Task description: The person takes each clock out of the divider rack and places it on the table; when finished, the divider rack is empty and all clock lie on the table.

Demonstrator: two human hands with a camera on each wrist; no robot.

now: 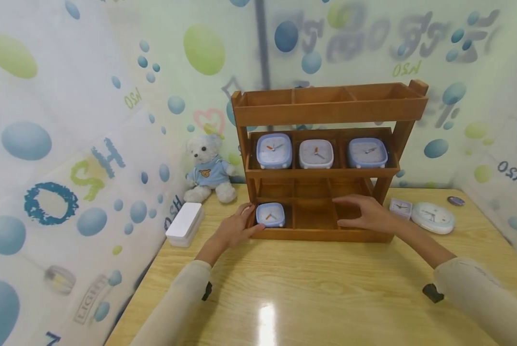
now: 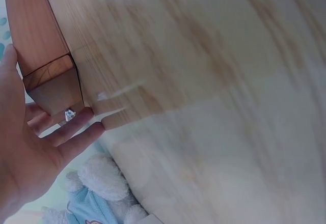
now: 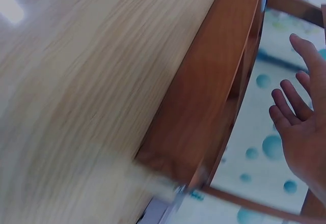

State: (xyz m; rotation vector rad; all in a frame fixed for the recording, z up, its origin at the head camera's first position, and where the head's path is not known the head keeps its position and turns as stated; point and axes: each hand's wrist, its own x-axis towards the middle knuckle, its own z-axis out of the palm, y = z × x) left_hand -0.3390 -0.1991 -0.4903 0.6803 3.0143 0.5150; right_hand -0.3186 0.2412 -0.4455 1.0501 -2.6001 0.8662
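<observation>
Wooden rack [image 1: 321,173] stood toward tabletop's [image 1: 310,288] rear edge | Left hand [image 1: 235,225]: fingers spread at rack's lower left end | Right hand [image 1: 371,215]: spread before lower right compartment [image 1: 346,212] | Handling: appeared stiff, likely heavy with clocks [image 1: 274,151] loaded; best gripped low, both ends

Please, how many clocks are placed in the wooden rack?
4: the left clock, the centre clock and the right clock on the middle tier, and the bottom clock at lower left. The right hand partly covers the lower right compartment, where another could hide.
</observation>
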